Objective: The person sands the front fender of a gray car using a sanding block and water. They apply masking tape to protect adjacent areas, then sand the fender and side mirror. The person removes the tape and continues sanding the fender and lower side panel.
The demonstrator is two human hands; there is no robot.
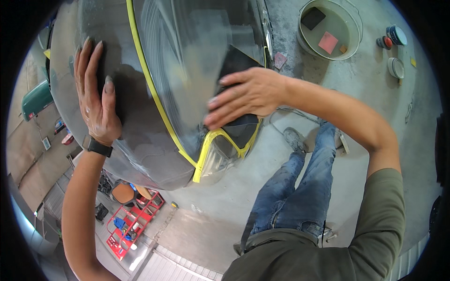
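Note:
My left hand (98, 91) lies flat on the wet grey car body panel (154, 154), fingers spread, with nothing held. Yellow masking tape (146, 73) runs along the bodywork between my hands. Beyond it is a panel with pale, streaky, scuffed patches (200, 45). My right hand (242, 98), slightly blurred, rests palm down over this panel. A black, straight-edged area (237, 59) shows beside and below it; whether this is a sheet or part of the car is unclear. Anything under the right palm is hidden. More yellow tape (200, 158) borders a clear lamp-like part (214, 158).
A bucket of cloudy water (302, 42) holds black, pink and orange pieces. A pink pad (280, 60) lies near it. Cans (396, 68) stand on the floor at right. A red cart (123, 242) with tools is lower left. A hose or cable (295, 112) lies near my feet.

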